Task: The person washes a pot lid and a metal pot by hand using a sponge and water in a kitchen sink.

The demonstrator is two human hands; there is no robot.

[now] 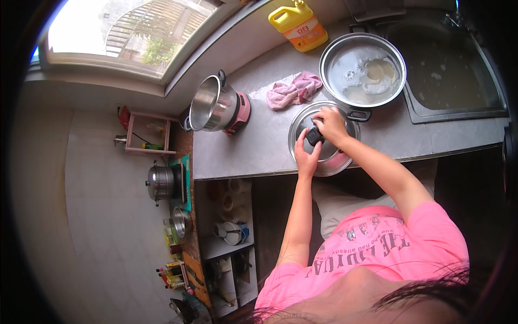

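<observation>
A round steel-rimmed pot lid [325, 168] with a see-through middle lies near the counter's front edge. At its centre is a black knob [314, 137], blocky in shape. My left hand [306, 160] has thumb and forefinger on either side of this knob. From above right, my right hand [332, 126] bends over the lid, its fingertips against the knob's far side and partly hidden. Just beyond, a wide two-handled steel pot [340, 83] holds cloudy, foamy water with a pale shape in it. A damp pink cloth [293, 91] is crumpled beside the lid.
A sink [449, 77] of murky water adjoins the pot on the right. A yellow detergent jug [301, 28] stands at the wall. Leftward are a steel pot [214, 105] on a pink base [238, 115] and, further off, a lidded pot [160, 183]. Open shelves [226, 243] sit below the counter.
</observation>
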